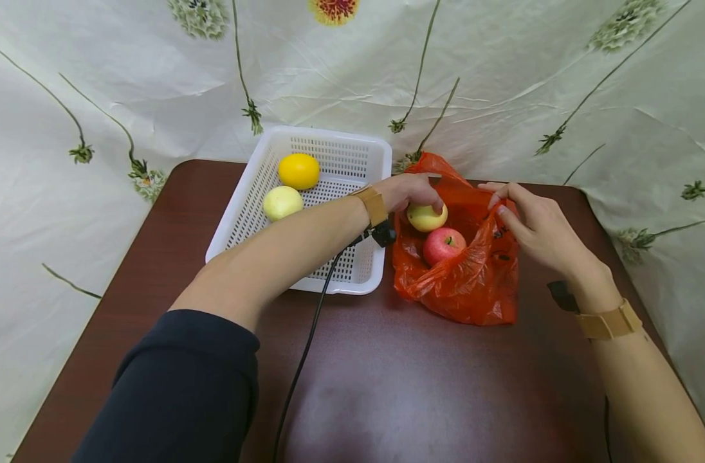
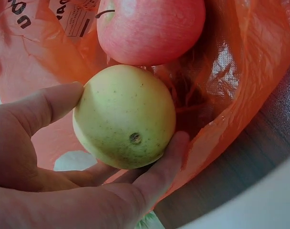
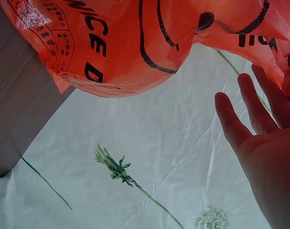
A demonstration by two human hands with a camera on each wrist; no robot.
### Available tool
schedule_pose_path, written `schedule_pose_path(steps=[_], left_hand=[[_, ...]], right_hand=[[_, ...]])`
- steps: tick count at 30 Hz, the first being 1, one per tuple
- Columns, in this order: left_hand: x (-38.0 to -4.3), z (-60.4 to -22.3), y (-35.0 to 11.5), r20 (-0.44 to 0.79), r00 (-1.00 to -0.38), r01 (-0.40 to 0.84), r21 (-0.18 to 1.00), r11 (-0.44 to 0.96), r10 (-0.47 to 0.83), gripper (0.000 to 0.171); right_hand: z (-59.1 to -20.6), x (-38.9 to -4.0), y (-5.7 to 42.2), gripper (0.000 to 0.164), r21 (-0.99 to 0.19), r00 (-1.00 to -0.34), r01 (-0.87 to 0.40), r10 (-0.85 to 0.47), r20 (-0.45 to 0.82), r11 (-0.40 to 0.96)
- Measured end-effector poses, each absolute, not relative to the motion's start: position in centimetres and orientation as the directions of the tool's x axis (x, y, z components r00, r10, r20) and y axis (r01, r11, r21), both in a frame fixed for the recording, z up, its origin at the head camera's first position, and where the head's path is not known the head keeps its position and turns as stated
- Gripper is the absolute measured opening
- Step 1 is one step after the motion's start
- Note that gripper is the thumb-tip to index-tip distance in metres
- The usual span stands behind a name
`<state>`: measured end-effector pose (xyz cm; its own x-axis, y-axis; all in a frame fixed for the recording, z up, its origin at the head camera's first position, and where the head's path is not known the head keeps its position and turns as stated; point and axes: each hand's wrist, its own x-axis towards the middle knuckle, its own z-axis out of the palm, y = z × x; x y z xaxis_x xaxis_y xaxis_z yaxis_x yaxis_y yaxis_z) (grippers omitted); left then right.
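My left hand [image 1: 409,191] is at the mouth of a red plastic bag [image 1: 485,289], gripping a round yellow-green fruit [image 2: 126,114] speckled with dark dots. Thumb and fingers lie on either side of it in the left wrist view. Right beside that fruit, inside the bag, lies a pinkish-red apple [image 1: 444,245] with a short stem. My right hand [image 1: 538,225] pinches the bag's rim on its right side between thumb and fingers. In the right wrist view the other fingers [image 3: 231,119] stretch out beside the printed plastic, and the pinch itself is mostly out of frame.
A white perforated basket [image 1: 233,225] stands left of the bag, under my left forearm. It holds a deep-yellow fruit [image 1: 298,171] and a pale yellow-green fruit [image 1: 282,203]. A black cable [image 1: 306,347] trails across the dark brown table [image 1: 422,386]. Floral cloth [image 1: 341,71] hangs behind.
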<state>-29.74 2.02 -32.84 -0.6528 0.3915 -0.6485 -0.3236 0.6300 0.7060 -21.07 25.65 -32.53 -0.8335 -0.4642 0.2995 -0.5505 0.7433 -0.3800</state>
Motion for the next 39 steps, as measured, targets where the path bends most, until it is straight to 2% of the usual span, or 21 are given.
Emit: schedule_pose_path(steps=[12, 18, 29, 39], left_hand=[[-28.8, -33.4, 3.0, -0.728, -0.589, -0.299, 0.599, 0.742, 0.35, 0.044], [-28.9, -33.6, 3.0, -0.724, -0.602, -0.308, 0.6, 0.738, 0.336, 0.043], [-29.0, -33.4, 2.3, -0.648, -0.657, -0.297, 0.692, 0.658, 0.384, 0.062], [-28.5, -32.7, 2.5, -0.647, -0.661, -0.318, 0.7, 0.64, 0.38, 0.048]], right_hand=[[-32.4, -20.9, 25.6, 0.007, -0.388, -0.829, -0.557, -0.467, 0.307, 0.734], [-32.4, -20.9, 25.6, 0.007, -0.394, -0.832, -0.554, -0.465, 0.304, 0.733], [-32.5, -20.8, 25.6, 0.007, -0.402, -0.833, -0.552, -0.47, 0.29, 0.73], [-32.3, -20.8, 25.6, 0.007, -0.398, -0.83, -0.558, -0.474, 0.294, 0.728]])
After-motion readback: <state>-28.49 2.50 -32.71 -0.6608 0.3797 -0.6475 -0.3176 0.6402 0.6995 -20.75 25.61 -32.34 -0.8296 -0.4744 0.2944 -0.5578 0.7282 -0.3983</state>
